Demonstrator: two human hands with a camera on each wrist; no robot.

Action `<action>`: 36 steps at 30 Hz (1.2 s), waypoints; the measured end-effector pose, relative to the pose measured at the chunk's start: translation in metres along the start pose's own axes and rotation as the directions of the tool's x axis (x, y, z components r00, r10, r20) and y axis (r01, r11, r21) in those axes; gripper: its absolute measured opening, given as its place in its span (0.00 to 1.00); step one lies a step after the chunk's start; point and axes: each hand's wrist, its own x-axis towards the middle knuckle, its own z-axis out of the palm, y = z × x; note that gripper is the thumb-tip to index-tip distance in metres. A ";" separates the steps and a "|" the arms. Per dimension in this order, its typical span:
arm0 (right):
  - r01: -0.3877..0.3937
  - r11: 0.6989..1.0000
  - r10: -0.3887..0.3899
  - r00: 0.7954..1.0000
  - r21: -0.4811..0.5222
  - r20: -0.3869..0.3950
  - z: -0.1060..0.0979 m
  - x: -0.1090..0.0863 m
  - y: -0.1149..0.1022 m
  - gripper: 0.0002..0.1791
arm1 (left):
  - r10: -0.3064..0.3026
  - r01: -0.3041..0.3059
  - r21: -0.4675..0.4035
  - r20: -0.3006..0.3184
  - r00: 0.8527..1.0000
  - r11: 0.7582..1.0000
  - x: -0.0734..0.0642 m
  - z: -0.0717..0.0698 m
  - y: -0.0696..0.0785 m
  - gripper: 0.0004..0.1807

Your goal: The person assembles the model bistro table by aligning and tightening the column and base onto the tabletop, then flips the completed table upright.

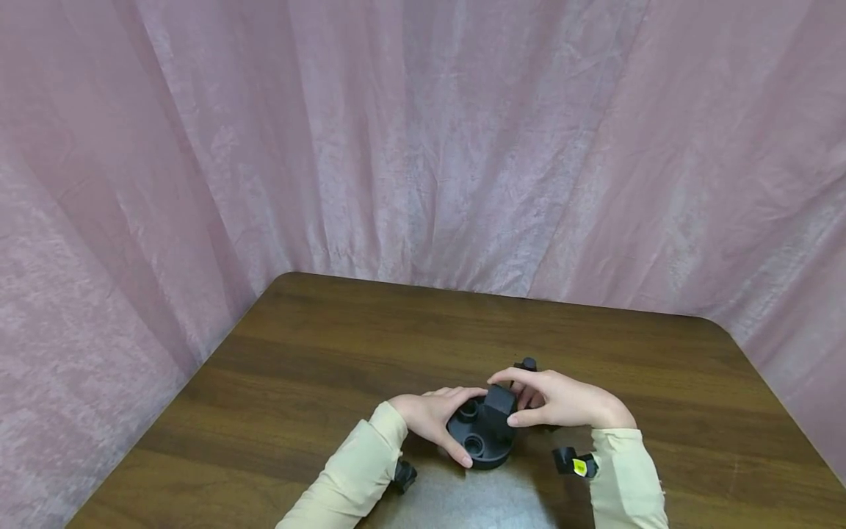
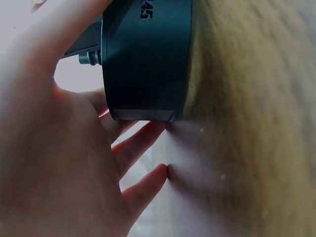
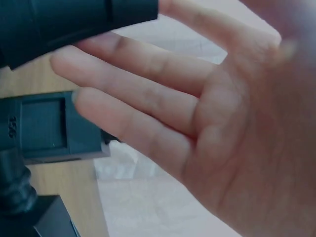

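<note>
A round black plastic base (image 1: 490, 461) with round sockets in its top lies on the table. My left hand (image 1: 432, 415) holds it from the left, thumb along the near side and fingers round the far side. In the left wrist view, raised digits mark the wall of the base (image 2: 148, 64), and two fingertips (image 2: 160, 173) reach the tabletop. A black block (image 1: 501, 399) stands up on the base, pinched between thumb and index finger of my right hand (image 1: 565, 399). The other right fingers (image 3: 143, 94) extend past it in the right wrist view.
Beyond my right hand another black part (image 1: 529, 364) sits on the wooden table (image 1: 370, 323). The right wrist view shows a black block with a recessed panel (image 3: 44, 126) and a ribbed black piece (image 3: 17, 190). Pink curtains (image 1: 423, 147) hang behind the table.
</note>
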 end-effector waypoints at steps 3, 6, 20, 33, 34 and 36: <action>-0.022 0.999 0.021 1.000 0.037 0.016 -0.003 -0.005 0.001 0.30 | -0.007 0.007 0.004 0.004 1.000 1.000 0.000 0.000 0.000 0.53; -0.056 0.997 0.055 0.998 0.045 0.021 -0.005 -0.008 0.001 0.30 | -0.013 0.012 0.009 0.004 1.000 1.000 0.001 0.000 0.001 0.53; -0.060 0.998 0.062 0.995 0.025 -0.078 -0.007 -0.009 0.004 0.20 | 0.009 -0.008 0.022 -0.022 1.000 1.000 0.001 -0.001 0.001 0.53; -0.041 0.998 0.043 0.999 0.050 -0.034 -0.004 -0.003 0.009 0.23 | 0.008 -0.008 -0.010 -0.005 1.000 1.000 0.001 0.001 -0.001 0.52; -0.041 0.998 0.042 0.999 0.046 -0.025 -0.004 -0.003 0.009 0.24 | 0.006 -0.006 -0.010 -0.001 1.000 1.000 0.001 0.000 0.000 0.52; -0.043 0.999 0.043 0.999 0.024 -0.011 -0.004 -0.004 0.010 0.26 | 0.006 -0.006 -0.002 -0.001 1.000 1.000 -0.001 0.000 0.000 0.52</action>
